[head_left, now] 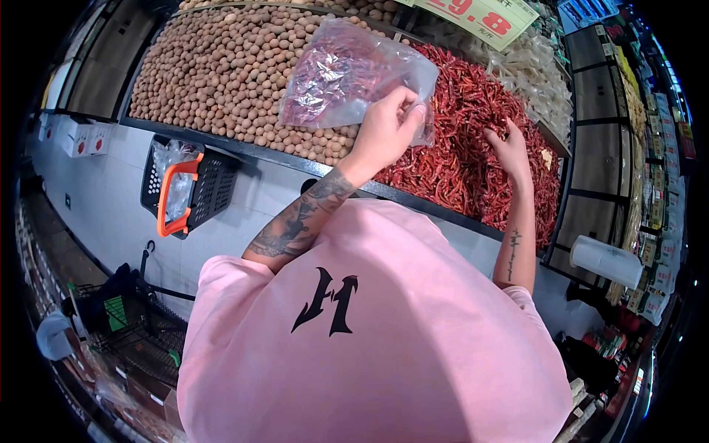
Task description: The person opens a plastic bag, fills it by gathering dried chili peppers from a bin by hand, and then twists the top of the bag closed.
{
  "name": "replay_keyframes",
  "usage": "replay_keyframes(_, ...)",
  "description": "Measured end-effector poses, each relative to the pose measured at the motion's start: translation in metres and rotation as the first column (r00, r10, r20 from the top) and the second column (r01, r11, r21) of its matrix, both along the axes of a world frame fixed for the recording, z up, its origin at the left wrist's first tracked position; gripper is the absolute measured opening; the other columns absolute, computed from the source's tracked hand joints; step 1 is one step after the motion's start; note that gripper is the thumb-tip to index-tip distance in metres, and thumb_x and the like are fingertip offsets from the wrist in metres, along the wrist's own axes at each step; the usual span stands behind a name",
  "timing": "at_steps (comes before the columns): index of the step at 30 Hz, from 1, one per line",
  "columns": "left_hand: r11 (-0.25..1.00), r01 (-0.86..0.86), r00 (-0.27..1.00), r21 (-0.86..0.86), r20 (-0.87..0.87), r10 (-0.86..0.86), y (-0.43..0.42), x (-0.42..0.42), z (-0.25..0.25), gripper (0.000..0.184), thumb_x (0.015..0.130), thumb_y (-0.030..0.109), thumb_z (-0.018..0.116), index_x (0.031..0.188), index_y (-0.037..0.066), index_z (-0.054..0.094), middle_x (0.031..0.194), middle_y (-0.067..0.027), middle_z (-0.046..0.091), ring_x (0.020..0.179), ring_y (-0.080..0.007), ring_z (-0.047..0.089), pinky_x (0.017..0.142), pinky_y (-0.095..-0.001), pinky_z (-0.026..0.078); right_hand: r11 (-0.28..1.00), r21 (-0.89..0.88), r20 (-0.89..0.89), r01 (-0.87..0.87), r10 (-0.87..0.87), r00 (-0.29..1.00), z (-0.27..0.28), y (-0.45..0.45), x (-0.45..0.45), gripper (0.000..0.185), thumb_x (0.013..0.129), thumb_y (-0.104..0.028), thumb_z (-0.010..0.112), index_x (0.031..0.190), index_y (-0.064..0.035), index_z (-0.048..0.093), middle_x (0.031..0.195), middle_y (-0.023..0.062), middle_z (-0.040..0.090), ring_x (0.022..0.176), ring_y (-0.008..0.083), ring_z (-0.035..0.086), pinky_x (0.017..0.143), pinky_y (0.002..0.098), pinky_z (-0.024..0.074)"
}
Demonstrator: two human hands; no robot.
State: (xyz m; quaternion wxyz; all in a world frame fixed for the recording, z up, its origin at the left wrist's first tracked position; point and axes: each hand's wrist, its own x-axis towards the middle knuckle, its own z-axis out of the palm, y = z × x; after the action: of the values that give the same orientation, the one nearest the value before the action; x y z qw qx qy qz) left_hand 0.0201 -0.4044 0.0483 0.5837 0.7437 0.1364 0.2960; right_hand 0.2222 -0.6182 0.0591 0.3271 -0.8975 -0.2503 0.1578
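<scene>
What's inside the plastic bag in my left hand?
Red dried chillies show through the cloudy plastic bag that your left hand holds. Glare and creases hide some of the contents, so I can't tell whether anything else is in there.

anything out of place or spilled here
No visible spill, but a small pale tan scrap lies on the red dried chillies, right of the right hand, unlike the rest; I can't tell what it is.
</scene>
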Motion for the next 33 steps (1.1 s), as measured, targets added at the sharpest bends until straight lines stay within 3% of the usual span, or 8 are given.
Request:
replay_keyframes(3, 0.945, 0.071, 0.995, -0.32, 0.088, -0.045, 0.002, 0.003, -0.004, 0.01, 0.097, 0.009, 0.059, 0.1, 0.0, 0.06, 0.081, 0.0008, 0.062, 0.071, -0.0031, 0.056, 0.062, -0.0203, 0.044, 0.972, 0.058, -0.008, -0.227, 0.228, 0.974, 0.015, 0.017, -0.017, 0.04, 0.086, -0.013, 0.068, 0.122, 0.0013, 0.06, 0.111, 0.0124, 0.07, 0.101, 0.0201, 0.064, 0.094, 0.0334, 0.0467)
replay_keyframes(12, 0.995, 0.052, 0.996, 0.087, 0.063, -0.057, -0.014, 0.0, 0.017, 0.014, 0.091, 0.01, 0.063, 0.1, 0.0, 0.062, 0.079, -0.0081, 0.065, 0.066, -0.0134, 0.059, 0.062, -0.028, 0.048, 0.662, 0.119, -0.326, -0.74, 0.73, 0.6, 0.001, 0.124, -0.032, 0.043, 0.085, -0.013, 0.068, 0.124, -0.001, 0.058, 0.108, 0.0087, 0.066, 0.104, 0.0187, 0.06, 0.091, 0.0326, 0.0482)
replay_keyframes(13, 0.984, 0.053, 0.995, 0.168, 0.07, -0.066, -0.019, -0.001, 0.016, 0.015, 0.09, 0.011, 0.063, 0.099, 0.0, 0.062, 0.081, -0.014, 0.065, 0.068, -0.0223, 0.063, 0.064, -0.0333, 0.051, 0.533, 0.554, -0.144, -0.639, 0.817, 0.558, -0.051, 0.123, -0.014, 0.049, 0.086, -0.018, 0.067, 0.13, 0.0007, 0.054, 0.117, 0.0107, 0.064, 0.107, 0.02, 0.06, 0.092, 0.0337, 0.0482)
replay_keyframes(14, 0.988, 0.117, 0.992, 0.104, 0.036, -0.121, -0.024, -0.002, 0.013, 0.014, 0.091, 0.012, 0.062, 0.099, 0.0, 0.061, 0.08, -0.0155, 0.066, 0.07, -0.0269, 0.066, 0.065, -0.0364, 0.051, 0.591, -0.223, -0.136, -0.775, 0.769, 0.625, -0.003, 0.165, -0.027, 0.043, 0.09, -0.024, 0.065, 0.125, 0.0, 0.059, 0.129, 0.0101, 0.058, 0.113, 0.0236, 0.057, 0.091, 0.0332, 0.048)
replay_keyframes(16, 0.982, 0.102, 0.993, 0.157, 0.039, -0.109, -0.029, -0.006, 0.015, 0.013, 0.091, 0.011, 0.062, 0.097, 0.0, 0.06, 0.08, -0.0173, 0.066, 0.072, -0.0308, 0.068, 0.065, -0.0382, 0.052, 0.85, 0.43, -0.389, -0.304, 0.478, 0.787, -0.022, 0.198, -0.033, 0.045, 0.097, -0.031, 0.059, 0.126, 0.0019, 0.058, 0.125, 0.0073, 0.06, 0.108, 0.0204, 0.059, 0.089, 0.0307, 0.0477)
replay_keyframes(20, 0.993, 0.062, 0.995, 0.095, 0.073, -0.069, -0.024, -0.015, 0.015, 0.014, 0.091, 0.011, 0.061, 0.1, 0.0, 0.06, 0.079, -0.016, 0.068, 0.073, -0.031, 0.069, 0.066, -0.0376, 0.052, 0.802, 0.587, -0.754, 0.107, 0.494, 0.433, -0.007, 0.203, -0.032, 0.043, 0.099, -0.033, 0.057, 0.127, 0.0, 0.059, 0.115, 0.0037, 0.065, 0.102, 0.0102, 0.058, 0.088, 0.028, 0.0471)
replay_keyframes(26, 0.996, -0.032, 0.996, 0.084, 0.09, 0.024, -0.013, -0.027, 0.014, 0.015, 0.09, 0.011, 0.061, 0.101, 0.0, 0.061, 0.08, -0.0164, 0.068, 0.074, -0.0307, 0.069, 0.067, -0.0381, 0.052, 0.806, 0.404, -0.161, -0.433, 0.529, 0.833, -0.005, 0.168, -0.029, 0.036, 0.093, -0.021, 0.066, 0.12, 0.0026, 0.062, 0.105, 0.0052, 0.066, 0.094, 0.0121, 0.059, 0.079, 0.0255, 0.0475)
replay_keyframes(33, 0.996, -0.019, 0.997, 0.084, 0.073, 0.013, -0.019, -0.02, 0.008, 0.016, 0.089, 0.012, 0.062, 0.101, 0.001, 0.061, 0.082, -0.0184, 0.067, 0.077, -0.0335, 0.068, 0.069, -0.0413, 0.052, 0.952, 0.244, 0.086, -0.185, 0.169, 0.982, -0.058, 0.052, 0.015, 0.04, 0.089, -0.026, 0.071, 0.118, 0.0011, 0.064, 0.106, 0.0136, 0.066, 0.099, 0.0205, 0.063, 0.089, 0.032, 0.0486)
